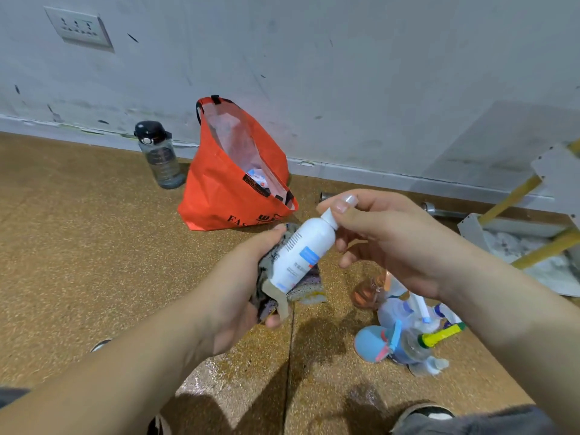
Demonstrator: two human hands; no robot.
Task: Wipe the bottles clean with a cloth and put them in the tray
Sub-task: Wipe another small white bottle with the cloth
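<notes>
A white bottle (303, 252) with a blue label is held tilted in mid-air, its cap end up to the right. My right hand (386, 237) grips the cap end with thumb and fingers. My left hand (238, 277) holds a grey patterned cloth (306, 285) wrapped under the bottle's lower half. Below my right forearm, several more bottles lie in a pile (405, 324) on the floor: an orange-tinted one, clear ones, a blue round one and a yellow-green capped one. No tray is in view.
An orange shopping bag (226, 189) stands open against the wall, with a dark water bottle (160, 158) to its left. A grey metal frame with yellow bars (530, 221) sits at the right. The floor is brown cork-like, with a wet patch (226, 381) near my feet.
</notes>
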